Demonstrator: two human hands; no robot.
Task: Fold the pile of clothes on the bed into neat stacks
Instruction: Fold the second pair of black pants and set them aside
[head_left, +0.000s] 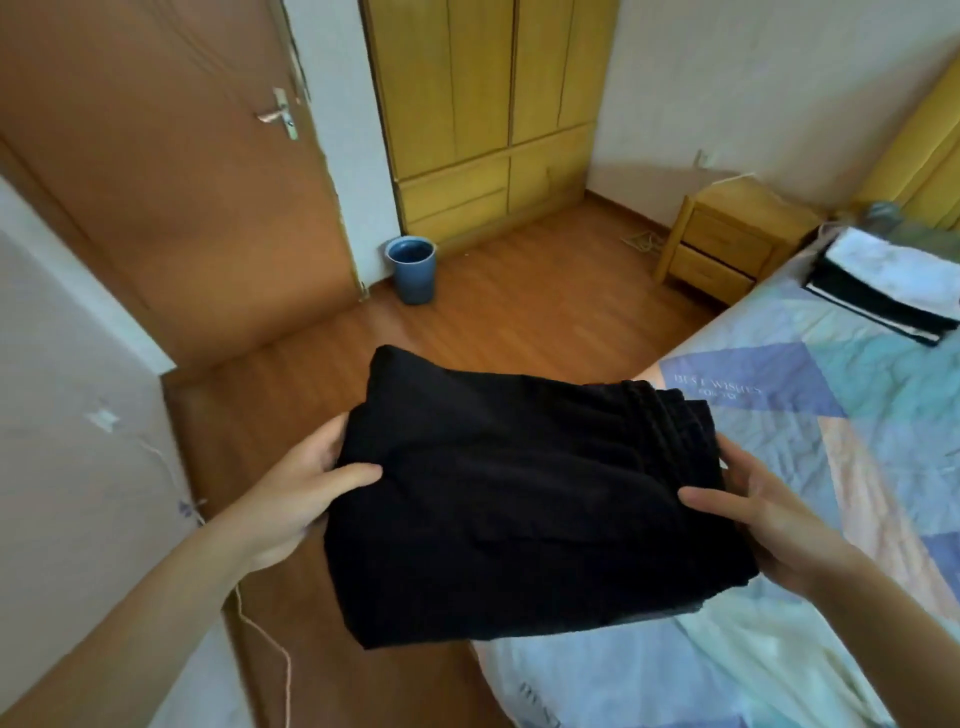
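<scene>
A folded black garment (524, 499) hangs in the air over the bed's left edge and the floor, held flat between both hands. My left hand (306, 493) grips its left side, thumb on top and fingers underneath. My right hand (763, 514) grips its right side the same way. Its ribbed waistband shows at the upper right of the fold. On the bed (831, 467), at the far right, lies a stack of folded clothes (883, 291), black pieces with a white one on top.
The bed has a pastel patchwork sheet. A wooden nightstand (727, 244) stands beside the bed's head. A blue bin (410, 267) sits on the wood floor by the brown door (171, 208). A yellow wardrobe (483, 114) fills the far wall. A white cord (265, 644) hangs along the left wall.
</scene>
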